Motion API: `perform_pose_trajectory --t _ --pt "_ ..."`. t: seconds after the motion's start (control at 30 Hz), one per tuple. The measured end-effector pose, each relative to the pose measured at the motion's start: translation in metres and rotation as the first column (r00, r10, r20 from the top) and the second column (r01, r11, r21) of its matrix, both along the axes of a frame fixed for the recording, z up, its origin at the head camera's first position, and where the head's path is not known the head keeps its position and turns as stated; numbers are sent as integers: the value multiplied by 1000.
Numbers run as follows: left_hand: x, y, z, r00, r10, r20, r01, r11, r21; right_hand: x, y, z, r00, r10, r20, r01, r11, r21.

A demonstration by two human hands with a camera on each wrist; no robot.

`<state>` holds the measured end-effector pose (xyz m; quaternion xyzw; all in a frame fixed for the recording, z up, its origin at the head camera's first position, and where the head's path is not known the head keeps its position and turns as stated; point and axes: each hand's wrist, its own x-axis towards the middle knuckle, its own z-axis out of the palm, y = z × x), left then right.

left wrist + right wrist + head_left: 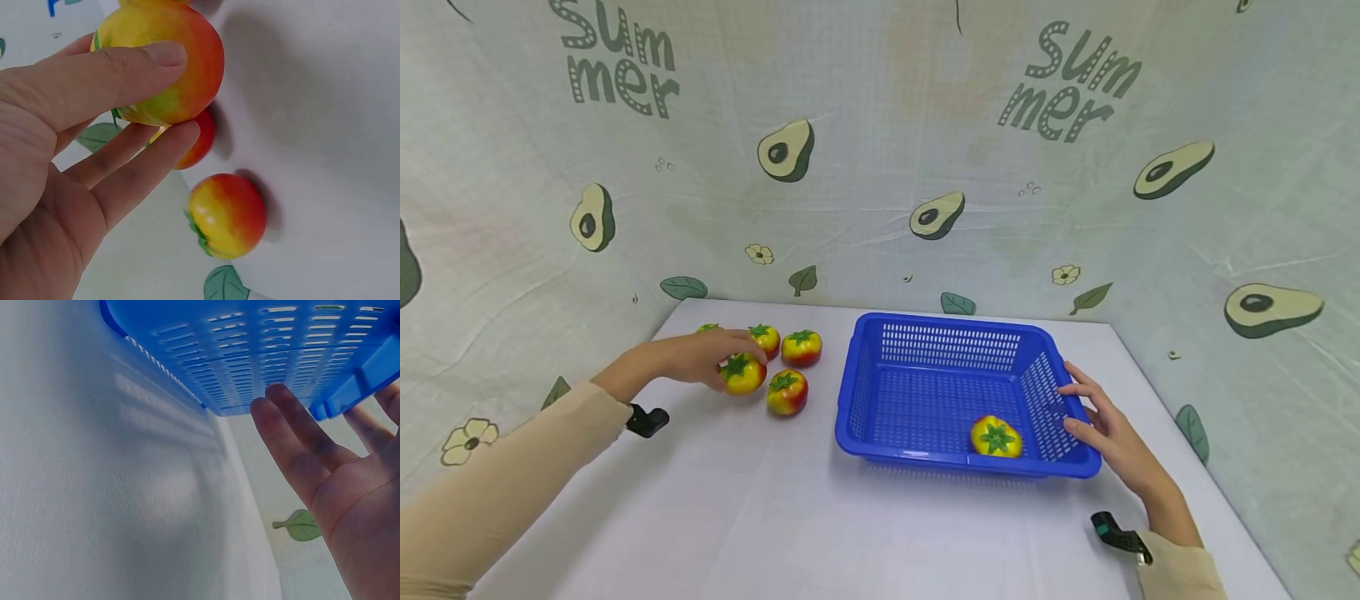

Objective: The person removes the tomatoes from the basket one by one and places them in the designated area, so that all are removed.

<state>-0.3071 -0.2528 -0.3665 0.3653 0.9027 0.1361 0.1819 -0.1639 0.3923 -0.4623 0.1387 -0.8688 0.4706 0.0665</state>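
My left hand (711, 357) pinches a yellow-and-red tomato (165, 69) with a green leafy top, thumb on one side and fingers on the other. Around it in the head view sit more such tomatoes: one in front (787, 393), one behind to the right (802, 348), one just behind (764, 340), and one mostly hidden behind the hand. At the right end of a blue plastic basket (940, 467), my right hand (1108, 429) rests thumb and fingertips over the rim. Its other fingers (281, 437) extend loosely outside the slotted wall. Inside the basket lies a tomato (996, 437), near the front right corner.
A white-covered table (760, 517) carries everything. Behind and beside it hangs a pale cloth (865, 108) printed with avocados, leaves and lettering. The basket's walls rise between the tomatoes on the left and my right hand.
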Motion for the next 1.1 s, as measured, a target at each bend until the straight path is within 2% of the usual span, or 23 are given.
perform_pose_trajectory --t 0.2,0.5,0.87,1.1 --pt "-1 -5 -11 999 35 20 -35 999 -29 0 1 -2 1000 -1 -6 1 1000 9" --pt "-6 -7 -26 999 15 49 -14 1000 -14 -1 1 -1 1000 3 5 -3 1000 -5" --pt "-12 -9 -31 998 29 56 -28 999 -25 -1 0 0 1000 -1 -2 1 1000 2" --pt "-11 -8 -29 998 36 60 -35 999 -23 -1 0 0 1000 3 7 -3 1000 -8"
